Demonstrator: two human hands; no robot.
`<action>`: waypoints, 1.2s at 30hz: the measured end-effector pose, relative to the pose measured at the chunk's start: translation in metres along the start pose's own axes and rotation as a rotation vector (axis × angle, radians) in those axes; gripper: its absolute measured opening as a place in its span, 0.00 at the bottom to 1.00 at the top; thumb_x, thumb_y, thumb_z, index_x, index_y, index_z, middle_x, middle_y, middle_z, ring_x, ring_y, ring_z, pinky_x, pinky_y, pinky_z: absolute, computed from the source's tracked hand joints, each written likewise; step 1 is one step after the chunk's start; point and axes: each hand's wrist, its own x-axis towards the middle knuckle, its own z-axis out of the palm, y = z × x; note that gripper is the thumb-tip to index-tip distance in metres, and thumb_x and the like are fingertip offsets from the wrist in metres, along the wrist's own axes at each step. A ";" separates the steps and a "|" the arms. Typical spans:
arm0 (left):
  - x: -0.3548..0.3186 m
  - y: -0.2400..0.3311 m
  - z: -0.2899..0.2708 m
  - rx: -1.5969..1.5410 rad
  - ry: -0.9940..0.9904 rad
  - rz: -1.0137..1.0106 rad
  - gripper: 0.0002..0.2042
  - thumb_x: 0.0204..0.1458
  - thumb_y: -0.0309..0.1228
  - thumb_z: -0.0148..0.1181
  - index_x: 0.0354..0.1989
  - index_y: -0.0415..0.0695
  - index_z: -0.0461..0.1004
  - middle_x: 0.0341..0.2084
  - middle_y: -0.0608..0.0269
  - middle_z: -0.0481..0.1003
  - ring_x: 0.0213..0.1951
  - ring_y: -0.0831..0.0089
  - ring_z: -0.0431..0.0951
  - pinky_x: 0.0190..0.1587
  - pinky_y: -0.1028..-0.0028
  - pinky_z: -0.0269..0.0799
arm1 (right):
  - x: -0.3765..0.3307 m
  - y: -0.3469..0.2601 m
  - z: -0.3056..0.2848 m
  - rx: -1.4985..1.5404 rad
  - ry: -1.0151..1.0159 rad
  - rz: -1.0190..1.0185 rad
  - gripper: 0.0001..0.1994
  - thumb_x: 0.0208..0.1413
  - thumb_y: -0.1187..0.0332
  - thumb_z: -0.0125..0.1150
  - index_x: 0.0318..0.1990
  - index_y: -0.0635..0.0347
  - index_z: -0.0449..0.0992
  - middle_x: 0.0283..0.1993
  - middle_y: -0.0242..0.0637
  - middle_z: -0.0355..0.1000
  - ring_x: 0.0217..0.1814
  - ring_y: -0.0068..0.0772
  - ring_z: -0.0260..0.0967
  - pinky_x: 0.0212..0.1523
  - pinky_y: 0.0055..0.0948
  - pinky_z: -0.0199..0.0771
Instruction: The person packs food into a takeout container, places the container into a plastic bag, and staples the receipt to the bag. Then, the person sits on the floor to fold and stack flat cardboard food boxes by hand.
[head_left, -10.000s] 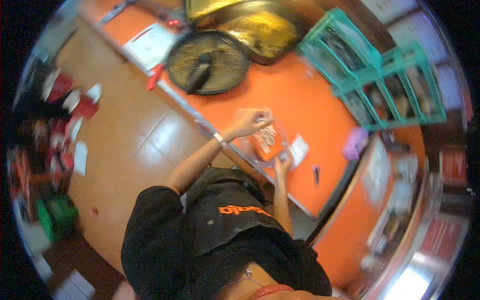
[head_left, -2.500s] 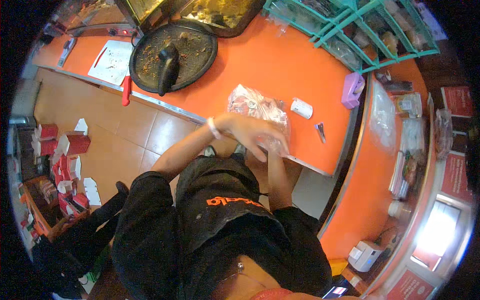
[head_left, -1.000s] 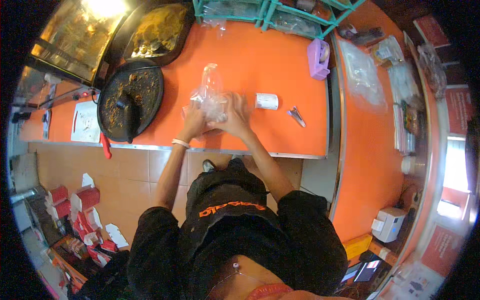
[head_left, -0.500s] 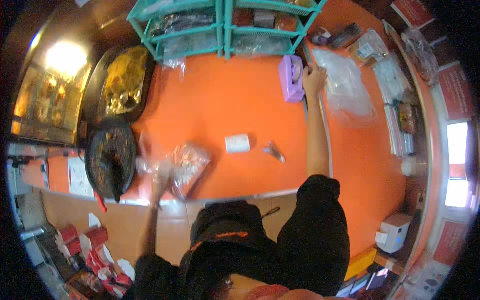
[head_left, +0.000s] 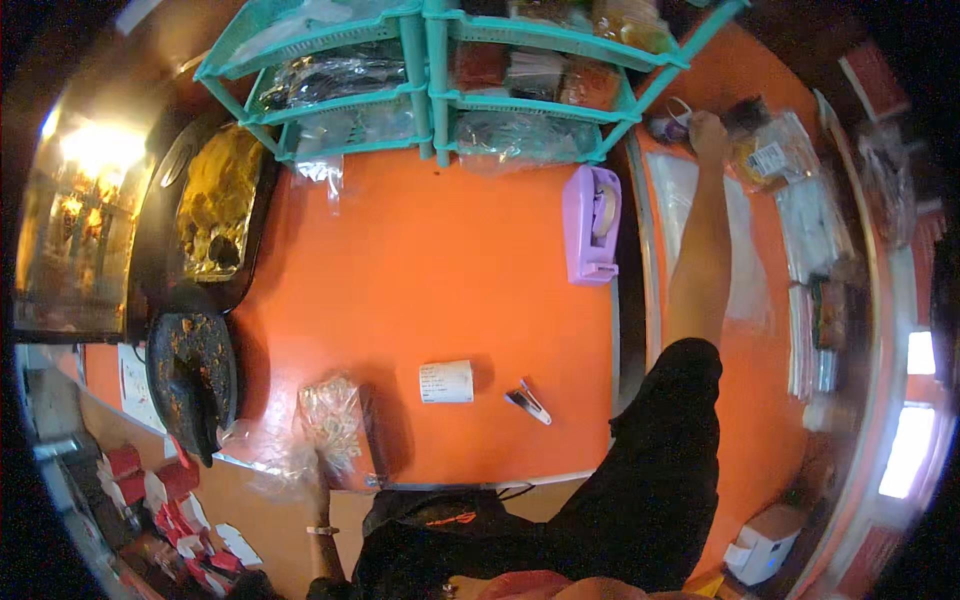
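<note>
At the front edge of the orange counter, my left hand [head_left: 317, 484] is closed on a crumpled clear plastic bag [head_left: 272, 458]. Touching that bag is a clear packet [head_left: 338, 425] of pale, ring-like pieces, lying on the counter. My right hand [head_left: 709, 136] reaches far out to the right side, its fingers curled in beside a small purple and white item [head_left: 672, 122]. What those fingers grip, if anything, is hidden. A small printed paper slip [head_left: 445, 382] and a stapler-like tool [head_left: 528, 402] lie between my arms.
Teal shelf racks [head_left: 430, 90] with plastic packets stand at the back. A purple tape dispenser [head_left: 588, 225] sits right of the middle. To the left are a dark stone mortar [head_left: 222, 375], a tray of yellow food [head_left: 218, 195] and a lit glass case [head_left: 80, 240].
My right hand has moved from beside the tape dispenser to farther back and right. The left hand stays at the bag and packet. The whole view has shifted.
</note>
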 end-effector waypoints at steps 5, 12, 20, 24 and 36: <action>0.008 0.012 0.004 -0.066 0.108 0.046 0.12 0.48 0.32 0.52 0.38 0.38 0.72 0.33 0.57 0.74 0.36 0.71 0.71 0.40 0.70 0.67 | 0.021 0.039 0.024 0.018 -0.242 -0.043 0.14 0.46 0.57 0.51 0.33 0.57 0.74 0.35 0.48 0.71 0.38 0.53 0.68 0.37 0.45 0.68; -0.011 0.033 0.009 -0.226 0.281 0.082 0.12 0.51 0.33 0.51 0.38 0.37 0.73 0.33 0.59 0.74 0.35 0.74 0.71 0.39 0.72 0.67 | 0.033 0.066 0.052 -0.007 -0.173 -0.053 0.17 0.47 0.55 0.49 0.37 0.57 0.70 0.38 0.49 0.70 0.41 0.55 0.66 0.39 0.44 0.67; -0.017 0.107 -0.004 -0.454 0.272 0.062 0.10 0.49 0.31 0.54 0.37 0.39 0.74 0.32 0.61 0.74 0.34 0.75 0.71 0.38 0.74 0.68 | 0.038 0.046 0.038 0.099 -0.045 -0.149 0.11 0.48 0.61 0.49 0.29 0.59 0.72 0.31 0.46 0.69 0.34 0.51 0.68 0.37 0.45 0.68; -0.023 0.133 -0.017 0.160 0.297 0.150 0.08 0.46 0.28 0.55 0.34 0.41 0.74 0.34 0.60 0.74 0.38 0.73 0.71 0.42 0.74 0.66 | 0.040 0.041 0.025 0.103 0.009 -0.102 0.09 0.48 0.64 0.50 0.27 0.60 0.72 0.29 0.43 0.69 0.33 0.47 0.68 0.35 0.43 0.68; -0.008 0.138 -0.040 0.141 0.159 0.425 0.17 0.38 0.24 0.52 0.41 0.46 0.71 0.40 0.64 0.70 0.35 0.62 0.71 0.39 0.70 0.68 | -0.064 -0.137 -0.126 0.652 0.621 -0.067 0.07 0.48 0.68 0.55 0.28 0.63 0.71 0.30 0.38 0.71 0.33 0.35 0.68 0.33 0.31 0.68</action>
